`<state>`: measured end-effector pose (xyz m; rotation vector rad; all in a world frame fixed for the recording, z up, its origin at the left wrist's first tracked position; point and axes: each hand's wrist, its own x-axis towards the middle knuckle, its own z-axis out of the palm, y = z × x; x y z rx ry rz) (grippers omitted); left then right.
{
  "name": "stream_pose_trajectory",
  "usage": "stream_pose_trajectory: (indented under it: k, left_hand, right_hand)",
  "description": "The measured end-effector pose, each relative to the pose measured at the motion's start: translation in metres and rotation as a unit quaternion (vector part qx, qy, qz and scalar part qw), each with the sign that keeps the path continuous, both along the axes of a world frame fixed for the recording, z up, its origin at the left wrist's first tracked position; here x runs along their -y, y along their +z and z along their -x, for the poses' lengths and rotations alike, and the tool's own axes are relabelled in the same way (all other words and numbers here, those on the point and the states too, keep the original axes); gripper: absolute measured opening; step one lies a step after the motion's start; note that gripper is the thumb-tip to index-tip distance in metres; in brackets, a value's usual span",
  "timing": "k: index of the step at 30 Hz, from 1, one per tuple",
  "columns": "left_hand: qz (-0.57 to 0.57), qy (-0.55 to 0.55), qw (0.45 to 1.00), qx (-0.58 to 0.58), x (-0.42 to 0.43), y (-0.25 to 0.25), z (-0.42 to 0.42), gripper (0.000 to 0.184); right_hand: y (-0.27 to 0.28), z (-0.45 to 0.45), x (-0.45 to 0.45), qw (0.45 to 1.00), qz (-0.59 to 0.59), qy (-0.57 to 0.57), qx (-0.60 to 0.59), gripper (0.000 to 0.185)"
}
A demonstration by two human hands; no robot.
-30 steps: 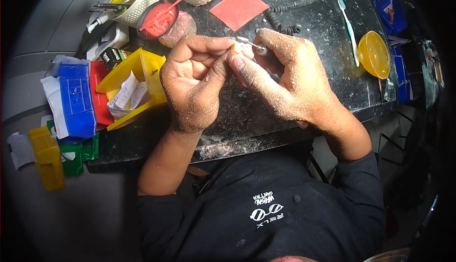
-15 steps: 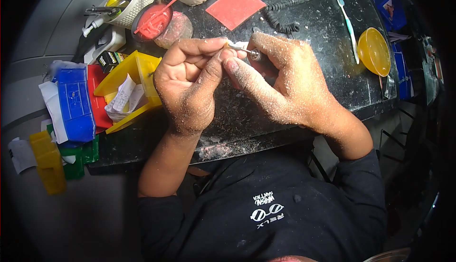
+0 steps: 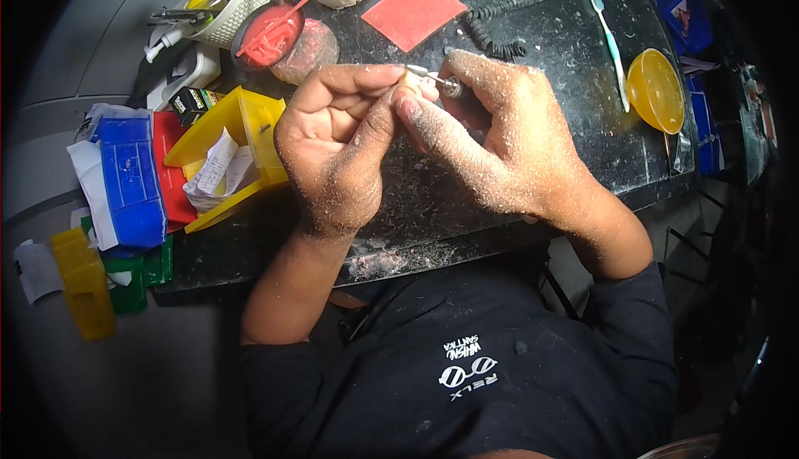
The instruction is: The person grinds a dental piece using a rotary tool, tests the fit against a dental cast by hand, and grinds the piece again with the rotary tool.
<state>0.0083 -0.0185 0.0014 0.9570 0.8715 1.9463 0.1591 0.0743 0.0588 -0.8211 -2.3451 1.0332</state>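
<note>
My right hand [image 3: 520,130], coated in pale dust, is closed round a rotary handpiece [image 3: 452,87]. From its tip a metal bur [image 3: 418,69] points left toward the fingertips of the other hand. My left hand [image 3: 333,155] pinches a small pale piece [image 3: 427,88] between thumb and fingers, mostly hidden by them. The bur lies against or just above this piece; I cannot tell which. Both thumbs meet below it, over the dark, dusty worktop [image 3: 583,84].
A red sheet [image 3: 414,11] and a coiled black cord [image 3: 499,43] lie beyond my hands. At left are a dark bowl of red strips [image 3: 270,36] and a yellow bin [image 3: 265,126] with papers. A toothbrush [image 3: 612,51] and a yellow bowl [image 3: 656,91] are at right.
The bur has shifted slightly up and left relative to the left fingertips. My left hand has turned a little and moved slightly right. Both grips are kept.
</note>
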Motion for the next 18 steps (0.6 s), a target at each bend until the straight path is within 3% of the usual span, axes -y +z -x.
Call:
stream_pose_trajectory:
  k: [11, 14, 16, 18]
  left_hand:
    - [0.023, 0.007, 1.0, -0.015, 0.0002, 0.0032, -0.0005, 0.018]
    - [0.039, 0.043, 0.997, -0.055, -0.0027, 0.0079, -0.0021, 0.018]
    - [0.05, 0.042, 0.994, -0.084, -0.0053, 0.0084, -0.001, 0.02]
    - [0.05, 0.04, 0.988, -0.14, -0.0061, 0.0032, 0.0043, 0.021]
  right_hand:
    - [-0.0004, -0.0002, -0.0003, 1.0, 0.004, 0.005, -0.009, 0.045]
    - [0.0035, -0.003, -0.0013, 0.999, 0.028, 0.013, -0.013, 0.04]
    - [0.0038, -0.0042, -0.0038, 0.988, 0.136, -0.052, -0.055, 0.035]
    - [-0.0041, -0.0039, -0.0082, 0.985, 0.124, -0.058, -0.104, 0.033]
